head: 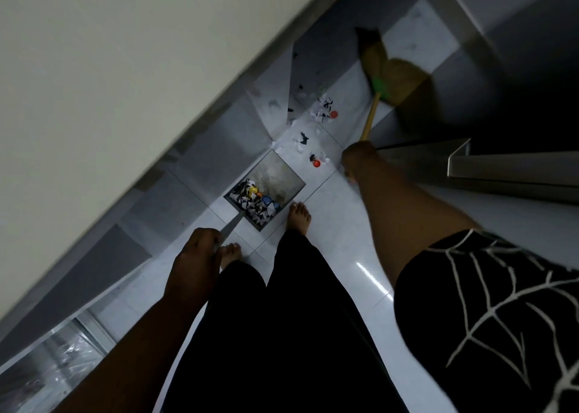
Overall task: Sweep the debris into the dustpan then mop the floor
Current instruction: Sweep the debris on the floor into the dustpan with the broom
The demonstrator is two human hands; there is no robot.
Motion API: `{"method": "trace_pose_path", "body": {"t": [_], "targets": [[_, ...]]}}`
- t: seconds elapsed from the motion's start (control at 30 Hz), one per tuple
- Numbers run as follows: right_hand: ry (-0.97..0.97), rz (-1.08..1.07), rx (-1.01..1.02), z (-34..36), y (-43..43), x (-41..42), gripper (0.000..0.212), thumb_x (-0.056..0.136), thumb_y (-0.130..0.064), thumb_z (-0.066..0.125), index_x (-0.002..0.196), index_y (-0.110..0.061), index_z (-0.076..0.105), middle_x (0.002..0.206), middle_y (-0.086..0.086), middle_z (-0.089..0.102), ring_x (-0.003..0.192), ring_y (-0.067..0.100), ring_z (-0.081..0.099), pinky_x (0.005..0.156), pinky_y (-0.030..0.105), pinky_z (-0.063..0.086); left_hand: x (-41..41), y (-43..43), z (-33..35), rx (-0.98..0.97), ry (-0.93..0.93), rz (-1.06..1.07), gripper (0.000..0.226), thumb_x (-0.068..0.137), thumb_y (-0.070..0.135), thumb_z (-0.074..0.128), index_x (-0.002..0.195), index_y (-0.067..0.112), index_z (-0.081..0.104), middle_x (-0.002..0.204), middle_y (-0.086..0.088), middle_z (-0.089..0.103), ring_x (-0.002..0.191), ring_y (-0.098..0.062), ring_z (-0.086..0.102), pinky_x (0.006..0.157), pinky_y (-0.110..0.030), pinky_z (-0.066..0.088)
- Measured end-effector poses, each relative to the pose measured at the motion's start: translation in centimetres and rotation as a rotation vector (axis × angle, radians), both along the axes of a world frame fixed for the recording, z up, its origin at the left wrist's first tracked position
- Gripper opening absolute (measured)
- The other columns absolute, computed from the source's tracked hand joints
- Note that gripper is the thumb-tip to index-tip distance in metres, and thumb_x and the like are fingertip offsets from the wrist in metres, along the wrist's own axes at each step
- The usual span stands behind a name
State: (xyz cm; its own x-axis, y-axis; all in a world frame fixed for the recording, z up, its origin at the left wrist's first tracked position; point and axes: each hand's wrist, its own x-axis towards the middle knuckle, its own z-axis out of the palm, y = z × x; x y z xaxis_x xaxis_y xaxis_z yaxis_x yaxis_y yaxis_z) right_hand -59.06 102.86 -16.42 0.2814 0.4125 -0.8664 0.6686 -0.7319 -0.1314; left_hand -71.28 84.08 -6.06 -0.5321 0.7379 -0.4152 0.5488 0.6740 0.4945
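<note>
A metal dustpan [275,174] lies on the white tiled floor, with paper scraps and coloured caps heaped at its near end. My left hand [195,249] grips its long handle [231,226]. My right hand [357,158] holds the wooden stick of a straw broom [398,67], whose blurred head with a green collar is raised over the floor beyond the debris. Loose debris [322,111] of white and black scraps and two orange caps lies between the broom and the dustpan's mouth.
A grey wall base [200,149] runs along the left. A steel ledge [501,168] juts out at the right beside my right arm. My bare feet [299,216] stand just behind the dustpan. A glossy floor tile [344,256] lies in front of me.
</note>
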Motion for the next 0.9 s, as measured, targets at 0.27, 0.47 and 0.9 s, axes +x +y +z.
{"method": "trace_pose_path", "body": {"t": [0.27,0.47,0.9], "targets": [[0.293,-0.191,-0.153,10.3,6.9,1.4,0.028,0.096,-0.005,0.035,0.071,-0.016,0.038,0.064,0.004,0.037,0.050,0.015,0.037,0.042,0.022,0.031,-0.1,-0.6,0.3,-0.047,-0.022,-0.059,0.017,0.084,0.011,0.069,0.093,0.007,0.056,0.093,-0.009,0.055,0.068,-0.024,0.054,0.061,-0.029,0.042],[0.397,-0.373,-0.159,17.6,4.2,4.3,0.022,0.090,0.002,0.035,0.077,-0.015,0.040,0.060,0.003,0.027,0.042,0.012,0.028,0.042,0.020,0.018,-1.1,-0.7,0.6,-0.011,-0.065,-0.092,0.030,0.075,0.005,0.079,0.093,0.010,0.056,0.092,-0.002,0.052,0.063,0.011,0.040,0.057,-0.008,0.028],[0.448,-0.237,0.058,25.7,7.3,5.3,0.018,0.101,-0.011,0.036,0.099,-0.019,0.052,0.061,0.001,0.035,0.042,0.008,0.030,0.035,0.017,0.022,-2.1,-0.2,-0.4,-0.067,-0.051,-0.118,0.035,0.075,0.004,0.078,0.098,0.011,0.052,0.099,-0.009,0.053,0.074,-0.026,0.059,0.064,-0.027,0.041]]}}
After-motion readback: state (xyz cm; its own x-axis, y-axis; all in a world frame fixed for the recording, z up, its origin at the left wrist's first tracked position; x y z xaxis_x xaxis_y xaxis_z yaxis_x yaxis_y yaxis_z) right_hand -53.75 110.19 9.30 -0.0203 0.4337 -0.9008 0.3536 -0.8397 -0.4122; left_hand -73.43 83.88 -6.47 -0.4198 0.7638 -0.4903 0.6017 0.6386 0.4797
